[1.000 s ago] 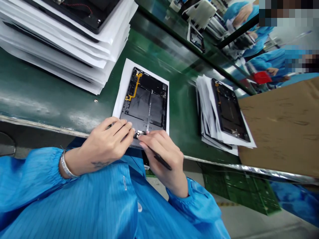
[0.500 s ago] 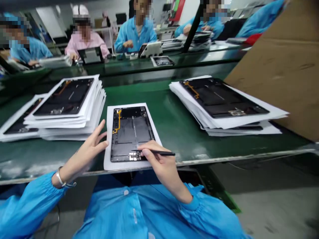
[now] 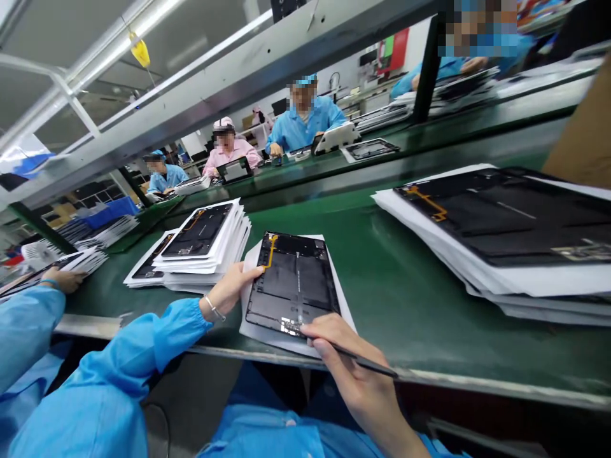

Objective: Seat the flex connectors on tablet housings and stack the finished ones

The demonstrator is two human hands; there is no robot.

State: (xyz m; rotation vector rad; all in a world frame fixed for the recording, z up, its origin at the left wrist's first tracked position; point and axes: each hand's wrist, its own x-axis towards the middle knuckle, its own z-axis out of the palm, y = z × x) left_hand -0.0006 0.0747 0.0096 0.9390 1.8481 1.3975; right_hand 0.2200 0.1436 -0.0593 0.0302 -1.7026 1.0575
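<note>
Doing it well: The work called for the panel to sit square on its sheet, with my left hand steadying things and the stylus coming in low and slow, clear of the black backing and the flex cable.

Left hand: My left hand (image 3: 231,289) was open and relaxed, its fingers (image 3: 255,270) resting by the left edge of the panel. It grasped nothing, and a thin bracelet (image 3: 214,312) sat on the wrist.

Right hand: My right hand (image 3: 346,362) was curled in a pen grip, clenched on a slim black stylus (image 3: 370,362). Its tip was hidden behind my fingers, so I could not tell whether it touched anything.

Panel: A black tablet back panel (image 3: 292,285) lay on a white paper sheet (image 3: 267,337), at the near edge of the green workbench (image 3: 410,337), directly in front of me. A yellow flex cable (image 3: 270,251) ran along its far left, and metal contacts (image 3: 291,326) sat just beside my right fingers.

Around: Stacks of papered panels stood to the left (image 3: 205,242) and right (image 3: 501,242). At far left, a co-worker's hand (image 3: 62,278) rested on more sheets.
</note>
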